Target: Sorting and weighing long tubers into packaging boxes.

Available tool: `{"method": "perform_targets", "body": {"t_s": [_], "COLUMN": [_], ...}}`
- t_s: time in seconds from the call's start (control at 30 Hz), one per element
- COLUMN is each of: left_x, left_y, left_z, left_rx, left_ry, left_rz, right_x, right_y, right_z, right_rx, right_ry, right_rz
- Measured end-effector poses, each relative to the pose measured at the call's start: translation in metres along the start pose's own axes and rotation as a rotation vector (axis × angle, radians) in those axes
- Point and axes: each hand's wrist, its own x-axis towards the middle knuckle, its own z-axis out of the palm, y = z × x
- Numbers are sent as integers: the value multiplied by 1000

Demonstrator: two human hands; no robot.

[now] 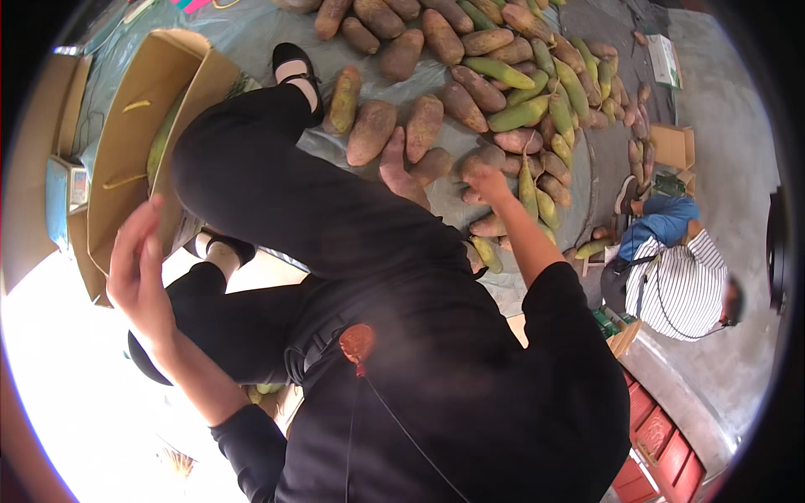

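Brown-and-green oblong fruits point(470, 92), heaped on a grey plastic ground sheet point(251, 33), lie under the right hand point(489, 180), fingers curled onto one; left hand point(138, 268), fingers loosely spread and empty, hovers beside a tan cardboard box point(134, 142).

This looks like an open-air produce yard or market sorting spot, not a room at all. A big heap of long brown and green fruit point(503, 75) lies spread on a grey tarp point(251, 33) over bare concrete ground point(721, 151), filling the view toward 12 o'clock. Cardboard boxes point(134, 134) stand open at 10 o'clock, red crates point(662, 444) sit at 4 o'clock, and a second person in a striped shirt point(683, 285) crouches at 3 o'clock.
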Motion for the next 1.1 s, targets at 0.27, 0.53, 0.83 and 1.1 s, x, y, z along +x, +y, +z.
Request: {"method": "perform_targets", "body": {"t_s": [0.27,0.53,0.83,1.1], "left_x": [-22,-44,-45,-41], "left_y": [114,161,169,175], "left_z": [81,127,147,160], "left_rx": [-1331,-1583,-1543,-1519], "left_ry": [-967,-968,-970,-943], "left_rz": [308,440,390,325], "right_x": [-36,12,41,72], "right_y": [78,149,97,73], "right_z": [23,-27,-117,-133], "right_rx": [8,-263,-420,-666], "right_ry": [-64,178,518,375], "right_rz": [338,18,107,127]}}
